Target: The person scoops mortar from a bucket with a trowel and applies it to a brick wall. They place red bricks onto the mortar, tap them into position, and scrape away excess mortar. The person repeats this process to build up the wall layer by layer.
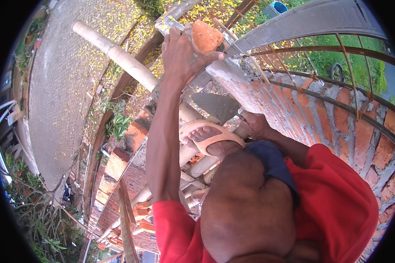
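Observation:
My left hand is closed around an orange brick at the top end of the brick wall, beside a curved grey strip. Grey mortar shows under and around the brick. Lower and to the right, my right hand grips the handle of a trowel, its pointed grey blade lying below my left hand. My sandalled foot rests on bamboo poles just beneath the blade.
A long bamboo pole juts left over a paved lane and fallen yellow petals. Curved rusty metal bars cross the right, above grass. More brickwork, a wooden plank and branches are at lower left. A blue bucket lies beyond.

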{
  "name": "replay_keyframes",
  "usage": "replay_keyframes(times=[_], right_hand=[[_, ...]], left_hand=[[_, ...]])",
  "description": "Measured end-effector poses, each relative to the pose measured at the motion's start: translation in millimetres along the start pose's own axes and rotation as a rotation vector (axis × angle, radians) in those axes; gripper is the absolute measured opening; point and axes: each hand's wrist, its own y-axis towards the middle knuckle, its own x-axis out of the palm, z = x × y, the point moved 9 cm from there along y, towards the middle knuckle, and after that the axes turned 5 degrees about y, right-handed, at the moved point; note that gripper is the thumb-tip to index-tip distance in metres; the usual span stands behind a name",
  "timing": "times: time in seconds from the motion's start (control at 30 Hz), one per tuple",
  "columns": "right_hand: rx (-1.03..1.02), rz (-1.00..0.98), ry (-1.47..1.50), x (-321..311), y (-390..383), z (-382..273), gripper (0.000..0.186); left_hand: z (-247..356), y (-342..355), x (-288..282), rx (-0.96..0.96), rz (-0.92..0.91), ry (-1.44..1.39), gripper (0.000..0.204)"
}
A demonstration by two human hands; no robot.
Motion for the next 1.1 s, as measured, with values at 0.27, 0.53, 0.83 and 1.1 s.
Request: replay_keyframes(times=[0.27,0.53,0.83,1.1], right_hand=[[0.071,-0.108,-0.021,5.7,-0.8,4.9,0.044],[0.093,-0.128,0.012,4.7,0.1,5.3,0.045],[0.084,-0.067,0.035,-2.0,2.1,-1.3,0.04],[0.038,-0.057,0.207,-8.7,-0.7,8.3,0.036]], left_hand=[[8.1,15.0,26.2,0.011,-0.082,0.05,0.106],[12.6,16.3,37.6,0.01,-0.124,0.051,0.112],[14.6,14.4,43.2,0.039,-0.087,0.1,0.116],[-23.3,13.8,23.9,-0.015,-0.095,-0.232,0.102]])
